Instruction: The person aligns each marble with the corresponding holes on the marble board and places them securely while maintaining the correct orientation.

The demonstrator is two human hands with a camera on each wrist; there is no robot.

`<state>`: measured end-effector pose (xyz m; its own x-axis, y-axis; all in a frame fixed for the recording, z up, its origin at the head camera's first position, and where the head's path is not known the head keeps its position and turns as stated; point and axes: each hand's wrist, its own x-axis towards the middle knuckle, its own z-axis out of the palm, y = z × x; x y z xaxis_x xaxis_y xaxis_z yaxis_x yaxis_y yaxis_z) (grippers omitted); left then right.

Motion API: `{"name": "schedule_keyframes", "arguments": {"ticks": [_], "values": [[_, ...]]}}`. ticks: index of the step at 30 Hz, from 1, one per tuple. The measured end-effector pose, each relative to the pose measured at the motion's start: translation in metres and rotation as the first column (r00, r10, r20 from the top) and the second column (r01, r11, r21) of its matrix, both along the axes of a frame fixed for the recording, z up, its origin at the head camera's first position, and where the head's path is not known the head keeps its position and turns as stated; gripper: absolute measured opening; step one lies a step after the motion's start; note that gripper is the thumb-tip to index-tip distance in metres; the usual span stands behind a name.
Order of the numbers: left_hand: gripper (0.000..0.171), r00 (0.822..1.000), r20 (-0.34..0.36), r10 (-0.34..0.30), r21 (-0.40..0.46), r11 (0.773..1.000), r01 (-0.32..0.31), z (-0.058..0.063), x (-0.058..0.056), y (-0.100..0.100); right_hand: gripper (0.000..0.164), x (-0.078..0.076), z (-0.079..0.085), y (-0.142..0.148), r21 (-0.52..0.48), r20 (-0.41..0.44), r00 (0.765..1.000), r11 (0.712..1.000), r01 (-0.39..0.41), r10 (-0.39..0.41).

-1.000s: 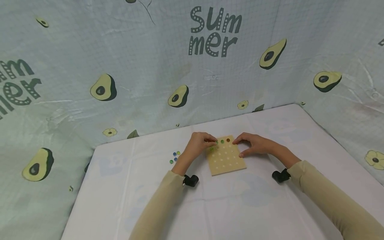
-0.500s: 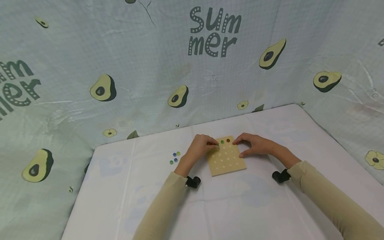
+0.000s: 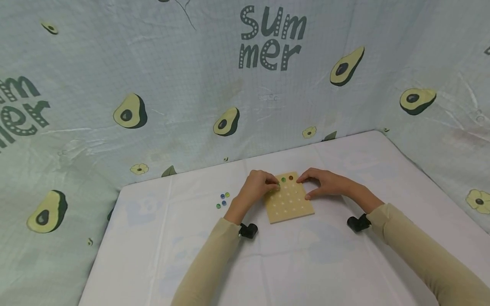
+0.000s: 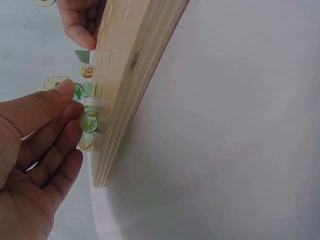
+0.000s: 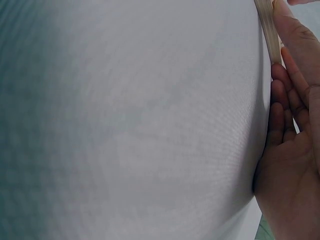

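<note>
A square wooden board point(image 3: 289, 202) with rows of shallow round hollows lies on the table. Over its far left part, my left hand point(image 3: 257, 187) pinches a green-swirled glass marble point(image 4: 78, 92) between thumb and forefinger, other fingers loosely bent. In the left wrist view, an orange marble point(image 4: 87, 71), a pale green marble point(image 4: 88, 90), a larger-looking green marble point(image 4: 89, 121) and a yellow-streaked marble point(image 4: 86, 142) sit along the board. My right hand point(image 3: 325, 182) holds the board's right edge, thumb nearer me and forefinger at the far corner.
Left of the board, several loose marbles lie on the white-covered table point(image 3: 153, 255), among them a blue marble point(image 3: 224, 203) and a green marble point(image 3: 218, 206). A fabric backdrop point(image 3: 183, 76) printed with avocados rises behind the table.
My left hand has shifted slightly right and nearer over the board with its marble, now covering marbles at the left that showed before. My right hand stays at the edge.
</note>
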<state>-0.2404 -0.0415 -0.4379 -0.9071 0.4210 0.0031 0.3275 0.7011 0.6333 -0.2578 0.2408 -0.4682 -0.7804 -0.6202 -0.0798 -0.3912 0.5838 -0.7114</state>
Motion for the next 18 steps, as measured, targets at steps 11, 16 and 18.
{"name": "schedule_keyframes", "arguments": {"ticks": [11,16,18], "values": [[0.015,0.999,0.020,0.036,-0.011,0.999,-0.035,0.005,0.004,0.002,0.059,0.000,0.002,-0.001,-0.001,-0.002,1.000,1.000,-0.006,0.005],[0.014,0.999,-0.009,0.032,0.012,0.999,-0.032,0.010,0.007,-0.001,0.058,-0.001,0.001,0.000,-0.009,-0.005,1.000,1.000,-0.009,0.008],[0.014,0.999,-0.016,0.031,0.021,0.999,-0.031,0.012,0.008,-0.005,0.058,-0.001,0.000,0.000,-0.010,-0.004,1.000,1.000,-0.010,0.010]]}}
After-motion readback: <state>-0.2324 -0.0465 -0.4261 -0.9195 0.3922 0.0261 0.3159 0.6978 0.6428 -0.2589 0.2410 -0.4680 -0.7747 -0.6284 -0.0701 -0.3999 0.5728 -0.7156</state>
